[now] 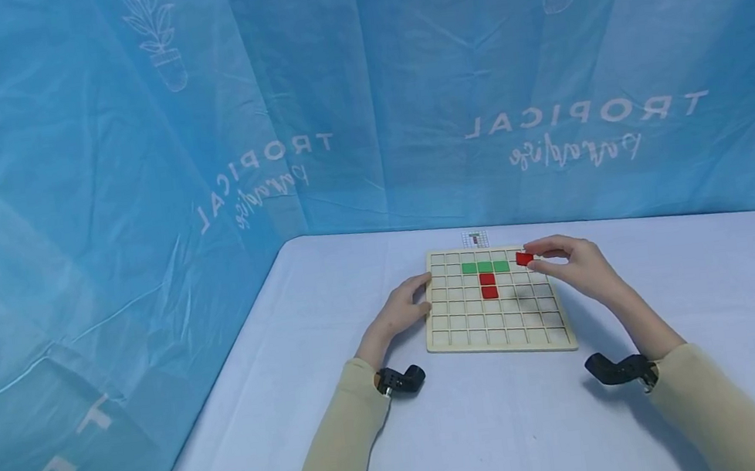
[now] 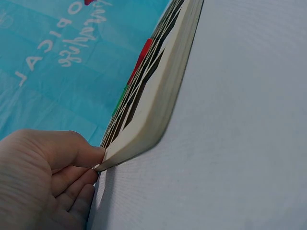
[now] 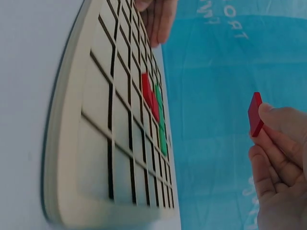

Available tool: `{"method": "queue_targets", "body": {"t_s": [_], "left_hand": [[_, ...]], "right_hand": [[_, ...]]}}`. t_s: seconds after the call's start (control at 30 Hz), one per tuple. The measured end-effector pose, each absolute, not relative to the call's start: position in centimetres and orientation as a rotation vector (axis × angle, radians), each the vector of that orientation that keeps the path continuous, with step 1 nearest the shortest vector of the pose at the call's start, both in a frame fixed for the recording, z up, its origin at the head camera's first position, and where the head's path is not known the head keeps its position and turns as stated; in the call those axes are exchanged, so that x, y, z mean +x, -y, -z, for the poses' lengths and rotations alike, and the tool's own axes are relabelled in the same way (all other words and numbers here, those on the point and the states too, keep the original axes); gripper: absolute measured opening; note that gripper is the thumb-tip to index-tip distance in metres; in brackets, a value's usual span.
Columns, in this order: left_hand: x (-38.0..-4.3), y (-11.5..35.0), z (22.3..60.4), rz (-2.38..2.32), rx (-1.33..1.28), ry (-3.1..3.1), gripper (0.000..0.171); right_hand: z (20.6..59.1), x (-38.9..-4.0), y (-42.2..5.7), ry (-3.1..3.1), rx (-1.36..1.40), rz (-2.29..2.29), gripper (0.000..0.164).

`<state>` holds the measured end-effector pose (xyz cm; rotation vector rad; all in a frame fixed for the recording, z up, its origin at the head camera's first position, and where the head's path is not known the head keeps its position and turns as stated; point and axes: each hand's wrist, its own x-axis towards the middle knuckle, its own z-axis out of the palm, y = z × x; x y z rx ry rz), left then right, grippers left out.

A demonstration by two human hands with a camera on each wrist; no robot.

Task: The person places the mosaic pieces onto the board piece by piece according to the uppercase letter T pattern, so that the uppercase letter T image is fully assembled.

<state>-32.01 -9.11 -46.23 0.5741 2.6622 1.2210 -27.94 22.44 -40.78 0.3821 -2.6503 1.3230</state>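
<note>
A pale wooden grid board lies on the table. Three green square tiles form a row on it, with two red square tiles in a column below the middle one. My left hand rests against the board's left edge, thumb and fingertips touching it; in the left wrist view that hand meets the rim. Thumb and fingers of my right hand pinch another red tile above the board's far right part. The right wrist view shows this red tile held clear of the grid.
Behind the board lies a small printed grid card with a coloured pattern. A white cloth covers the table. Blue printed curtains hang at the back and left. Each wrist wears a black camera mount.
</note>
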Motion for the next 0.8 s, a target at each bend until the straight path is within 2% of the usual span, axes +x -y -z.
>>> {"method": "queue_targets", "body": {"t_s": [0.37,0.8], "left_hand": [[-32.1,9.2,46.2,-1.215,0.598,-2.665,0.059],[-31.9,9.1,46.0,-1.204,0.576,-2.67,0.058]], "right_hand": [[41.5,-28.3,-18.5,2.634,0.448,-1.475,0.038],[44.2,-28.1,-18.1,2.66,0.482,-1.508,0.036]]}}
